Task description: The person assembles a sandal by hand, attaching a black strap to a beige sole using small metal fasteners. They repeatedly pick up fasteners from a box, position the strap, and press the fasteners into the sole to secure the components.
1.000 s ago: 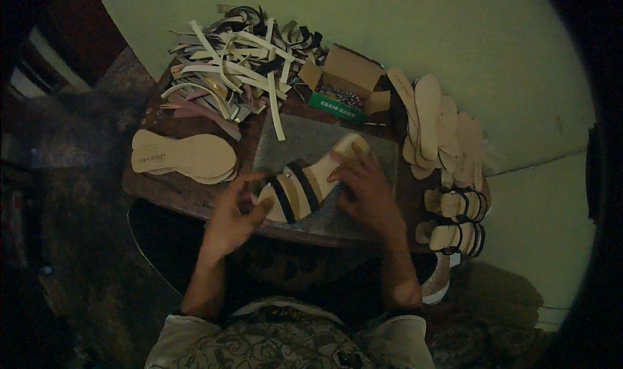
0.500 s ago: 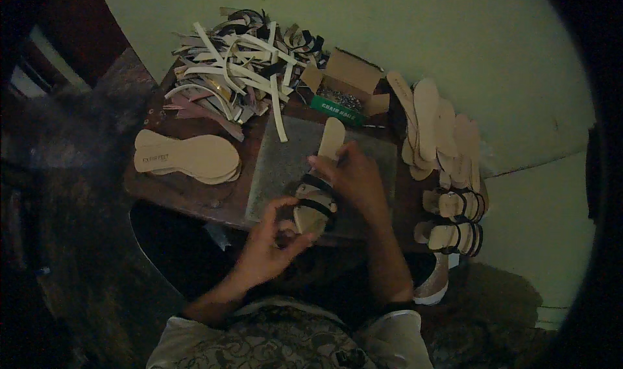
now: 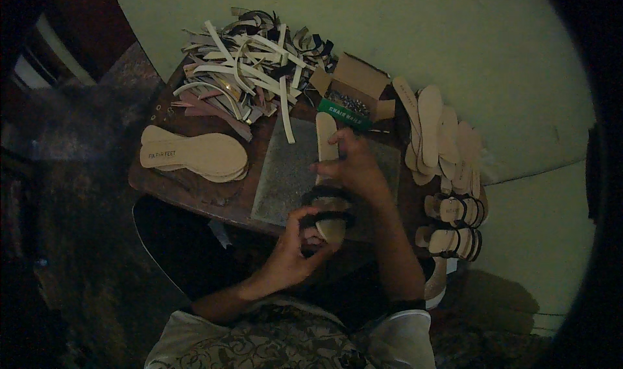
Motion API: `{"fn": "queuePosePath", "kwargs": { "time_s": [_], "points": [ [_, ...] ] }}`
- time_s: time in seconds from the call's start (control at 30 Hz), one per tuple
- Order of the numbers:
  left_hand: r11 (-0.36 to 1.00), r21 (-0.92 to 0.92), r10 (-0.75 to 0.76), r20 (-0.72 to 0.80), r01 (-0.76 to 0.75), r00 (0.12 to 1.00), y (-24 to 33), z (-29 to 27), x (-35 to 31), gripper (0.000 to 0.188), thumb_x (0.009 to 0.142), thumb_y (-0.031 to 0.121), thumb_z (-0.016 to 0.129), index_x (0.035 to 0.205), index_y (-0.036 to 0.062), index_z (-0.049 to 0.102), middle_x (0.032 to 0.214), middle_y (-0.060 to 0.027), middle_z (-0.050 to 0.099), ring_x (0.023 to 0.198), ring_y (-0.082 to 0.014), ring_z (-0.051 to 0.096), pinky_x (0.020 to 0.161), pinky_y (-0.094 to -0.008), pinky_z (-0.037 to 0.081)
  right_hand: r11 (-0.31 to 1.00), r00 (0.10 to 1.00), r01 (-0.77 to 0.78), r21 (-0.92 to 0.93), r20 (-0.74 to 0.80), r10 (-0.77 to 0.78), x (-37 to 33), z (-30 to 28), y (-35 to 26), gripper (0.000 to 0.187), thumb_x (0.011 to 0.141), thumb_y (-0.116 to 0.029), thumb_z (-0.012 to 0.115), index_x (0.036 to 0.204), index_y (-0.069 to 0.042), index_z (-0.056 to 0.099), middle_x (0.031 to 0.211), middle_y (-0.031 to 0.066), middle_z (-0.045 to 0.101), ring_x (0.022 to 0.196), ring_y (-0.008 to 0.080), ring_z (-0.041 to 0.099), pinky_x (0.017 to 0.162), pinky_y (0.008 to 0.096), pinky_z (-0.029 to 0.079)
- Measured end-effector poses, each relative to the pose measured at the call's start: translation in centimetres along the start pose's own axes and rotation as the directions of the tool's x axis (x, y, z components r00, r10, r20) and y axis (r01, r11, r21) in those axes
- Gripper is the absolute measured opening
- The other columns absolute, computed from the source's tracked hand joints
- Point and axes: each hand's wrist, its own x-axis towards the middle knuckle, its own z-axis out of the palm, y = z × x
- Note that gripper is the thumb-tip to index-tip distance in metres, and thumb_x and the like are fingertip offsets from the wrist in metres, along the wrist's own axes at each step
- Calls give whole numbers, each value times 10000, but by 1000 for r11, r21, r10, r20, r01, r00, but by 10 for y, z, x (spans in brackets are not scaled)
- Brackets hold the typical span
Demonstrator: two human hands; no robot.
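A sandal [image 3: 331, 230] with a pale sole and dark cross straps is held in front of me, its heel end pointing away. My left hand [image 3: 295, 249] grips the toe end, thumb under the near edge and fingers by the front strap. Around the middle and heel part of the sole is my right hand [image 3: 360, 168], its thumb lying across the sole and a finger at its edge. Beneath the sandal and hands lies a grey slab [image 3: 279, 174] on the dark wooden table [image 3: 188, 197].
A heap of strap offcuts [image 3: 240, 71] covers the table's far left. Beside it stands an open cardboard box [image 3: 363, 77] of small metal nails. Stacked insoles [image 3: 195, 154] lie at left, more soles [image 3: 429, 122] at right, with strapped sandals [image 3: 454, 240] nearer.
The sandal has shifted slightly right and turned straighter, both hands moving with it. My right hand's finger and thumb are spread further apart along the sole. The whole view has shifted a little.
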Motion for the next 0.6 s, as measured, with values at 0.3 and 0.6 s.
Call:
{"fn": "queuePosePath", "kwargs": {
  "time_s": [0.3,0.6],
  "points": [
    [993,-53,-116,-294,105,949,29,-75,48,287,884,180,604,1109,17,532,805,-48,589,644,-96,582,525,-234,457,941,928,247,-232,336,-161,-17,-37,-30,509,543,-64,743,988,-159,516,1012,125,488,959,335,517,825,390,447],
    [940,334,6,-221,70,975,17,-72,56,272,857,169,619,1048,-18,572,715,-73,599,585,-113,610,506,-251,460,829,856,465,-310,396,-332,-34,-23,-18,410,638,0,605,991,-193,527,1001,101,486,1001,342,495,794,483,404]
  ]
}}
